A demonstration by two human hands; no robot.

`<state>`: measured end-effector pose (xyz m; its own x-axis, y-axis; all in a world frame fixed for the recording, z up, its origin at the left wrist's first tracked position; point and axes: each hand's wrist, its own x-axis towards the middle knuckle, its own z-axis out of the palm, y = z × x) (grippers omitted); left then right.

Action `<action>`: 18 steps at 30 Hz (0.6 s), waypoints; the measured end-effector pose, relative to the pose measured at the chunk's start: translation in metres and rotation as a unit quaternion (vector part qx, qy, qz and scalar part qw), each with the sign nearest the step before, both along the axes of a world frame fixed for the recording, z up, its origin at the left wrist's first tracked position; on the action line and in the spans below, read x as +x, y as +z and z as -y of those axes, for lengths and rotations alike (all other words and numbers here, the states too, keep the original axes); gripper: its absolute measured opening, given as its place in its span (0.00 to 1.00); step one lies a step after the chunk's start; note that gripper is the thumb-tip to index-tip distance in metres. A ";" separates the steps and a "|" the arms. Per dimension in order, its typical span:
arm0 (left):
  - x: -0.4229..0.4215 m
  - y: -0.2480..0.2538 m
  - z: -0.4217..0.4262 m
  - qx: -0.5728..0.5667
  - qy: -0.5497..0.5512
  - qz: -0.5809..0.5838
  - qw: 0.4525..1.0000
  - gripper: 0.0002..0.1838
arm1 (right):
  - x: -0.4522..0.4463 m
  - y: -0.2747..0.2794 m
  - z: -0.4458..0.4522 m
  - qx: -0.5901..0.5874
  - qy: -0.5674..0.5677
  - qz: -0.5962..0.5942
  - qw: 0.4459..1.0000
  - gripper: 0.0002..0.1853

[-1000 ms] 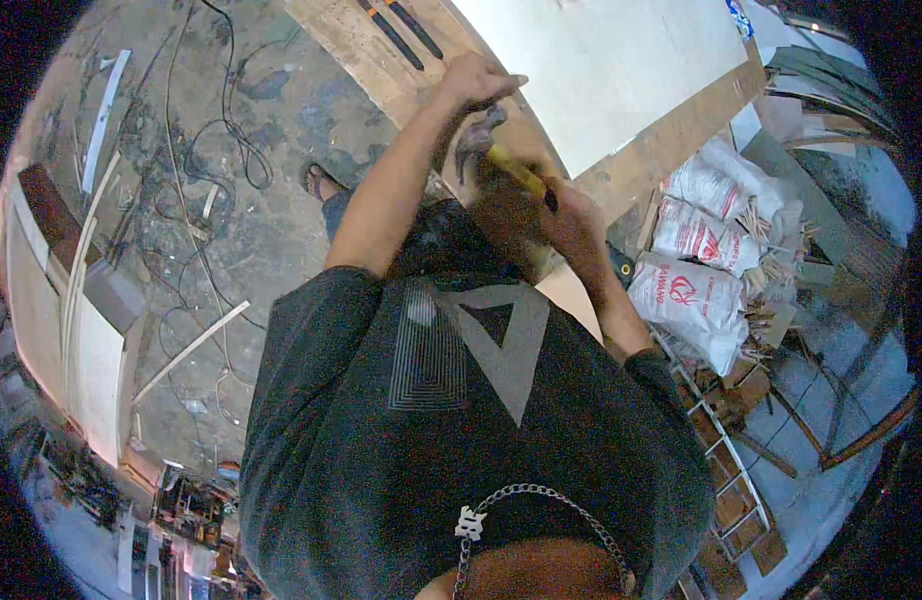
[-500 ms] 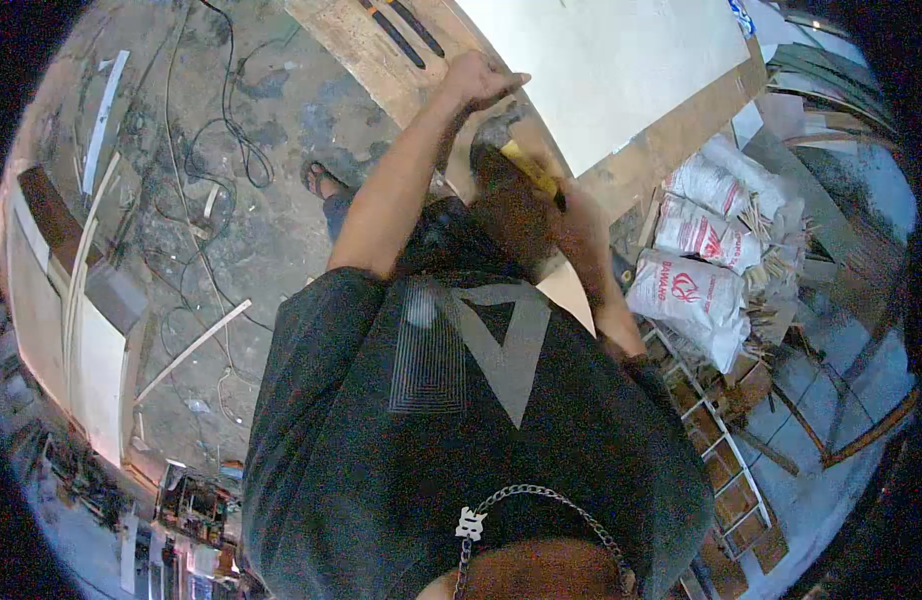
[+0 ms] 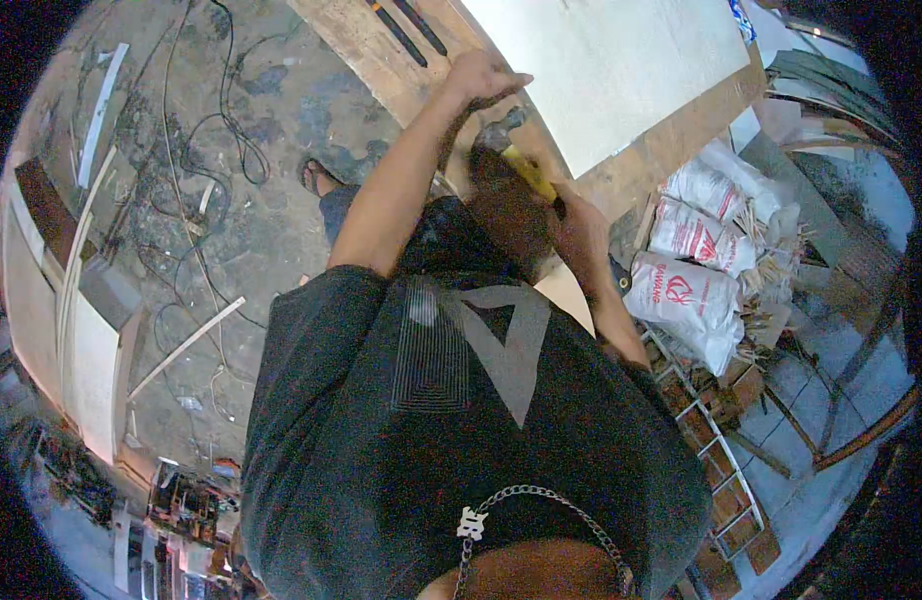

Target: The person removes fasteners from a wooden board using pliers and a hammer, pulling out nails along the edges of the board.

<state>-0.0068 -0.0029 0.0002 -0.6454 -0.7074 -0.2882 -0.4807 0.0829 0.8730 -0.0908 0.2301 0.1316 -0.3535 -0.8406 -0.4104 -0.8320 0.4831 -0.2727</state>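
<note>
Head view: right hand (image 3: 583, 225), right of upper centre, is gripping a yellow-handled hammer (image 3: 529, 172) by the handle, fingers wrapped around it. Hammer is slanting up and left, its grey head sitting just below the left hand (image 3: 484, 80). Left hand is holding its fingers curled at upper centre, tip pointing right at the edge of a white sheet (image 3: 601, 85); can't tell if it's pinching anything. Sheet is lying on a wooden table (image 3: 376, 65) across the top of the frame. Two dark tools (image 3: 409, 30) with orange parts are lying on the table, up and left of the left hand. White bags with red print (image 3: 686, 305) are sitting at mid-right. Wooden strip (image 3: 188, 348) is lying on the floor (image 3: 301, 120), left of frame.
</note>
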 end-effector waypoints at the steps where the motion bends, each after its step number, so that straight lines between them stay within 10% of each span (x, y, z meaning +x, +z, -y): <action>1: -0.001 -0.001 -0.001 0.016 -0.008 0.008 1.000 0.35 | 0.001 0.002 -0.003 0.001 -0.002 -0.001 1.000 0.16; 18: -0.014 -0.035 -0.023 0.005 -0.097 -0.097 0.991 0.18 | 0.000 0.010 -0.049 0.051 -0.015 -0.033 0.998 0.18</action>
